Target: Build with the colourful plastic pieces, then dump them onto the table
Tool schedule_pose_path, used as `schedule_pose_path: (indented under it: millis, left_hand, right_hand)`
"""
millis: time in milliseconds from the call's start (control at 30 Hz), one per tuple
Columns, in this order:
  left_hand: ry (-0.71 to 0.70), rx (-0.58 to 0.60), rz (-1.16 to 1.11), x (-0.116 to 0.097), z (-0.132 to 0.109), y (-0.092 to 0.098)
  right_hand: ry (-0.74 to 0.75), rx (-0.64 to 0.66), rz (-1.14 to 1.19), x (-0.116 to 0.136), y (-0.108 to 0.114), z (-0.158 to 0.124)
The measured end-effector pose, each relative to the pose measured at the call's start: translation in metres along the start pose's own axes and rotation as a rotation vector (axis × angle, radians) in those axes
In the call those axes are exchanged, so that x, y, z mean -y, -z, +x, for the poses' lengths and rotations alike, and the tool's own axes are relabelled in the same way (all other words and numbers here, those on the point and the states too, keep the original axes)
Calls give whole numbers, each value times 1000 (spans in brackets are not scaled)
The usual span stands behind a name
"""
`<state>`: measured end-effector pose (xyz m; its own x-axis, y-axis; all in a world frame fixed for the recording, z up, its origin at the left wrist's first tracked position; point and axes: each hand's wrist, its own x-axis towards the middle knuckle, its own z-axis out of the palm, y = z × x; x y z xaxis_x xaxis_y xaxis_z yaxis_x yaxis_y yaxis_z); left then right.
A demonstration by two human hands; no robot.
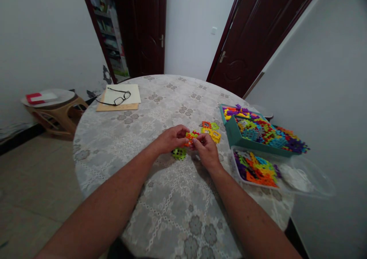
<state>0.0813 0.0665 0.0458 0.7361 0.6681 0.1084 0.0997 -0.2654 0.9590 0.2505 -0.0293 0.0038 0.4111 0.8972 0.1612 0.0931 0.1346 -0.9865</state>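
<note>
Between my two hands, over the middle of the table, is a small cluster of plastic building pieces [190, 136] in orange, yellow and red. My left hand [172, 138] grips it from the left with thumb and fingers. From the right, my right hand [207, 150] pinches the same cluster. A lime-green square lattice piece [179, 153] lies just below my left fingers. Beyond my right hand lie yellow pieces [214, 134], an orange-red square piece [206, 124] and a green piece [214, 126]. My fingers hide part of the cluster.
At the right stand a teal box [233, 131] and a clear plastic tub [235, 168], both heaped with colourful pieces. Black glasses [119, 100] rest on paper [134, 93] at the far left of the round, cloth-covered table [160, 114]. A stool [54, 112] stands left.
</note>
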Motion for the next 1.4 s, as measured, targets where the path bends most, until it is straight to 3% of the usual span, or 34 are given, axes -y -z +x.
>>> schedule_pose_path:
  millis: [133,233,367,467,567,700,867,1100,1233,1400]
  left_hand:
    - [-37,-189,190,1,0,11]
    - [-25,-354,305,6,2,26]
    - [36,-400,314,17,6,35]
    - [47,-326,336,21,6,31]
    - [25,-186,315,19,4,24]
    - [52,-55,220,15,2,17]
    - [144,134,34,13,0,15]
    - [132,241,-70,13,0,13]
    - [86,137,102,12,1,10]
    - [57,-165,181,14,4,25]
  right_hand:
    - [194,-2,-393,5,3,-6]
    - [350,169,-701,9,2,-15]
    - [311,329,-967,12,-7,-25]
    - [271,335,-923,12,-9,-25]
    - [260,326,-706,12,-4,-19]
    - [265,131,-494,10,6,-11]
    - [285,52,-481,5,12,-4]
    - [301,45,-524,-5,12,-1]
    - [262,52,-519,-3,6,-2]
    - [343,46,-567,1,1,-4]
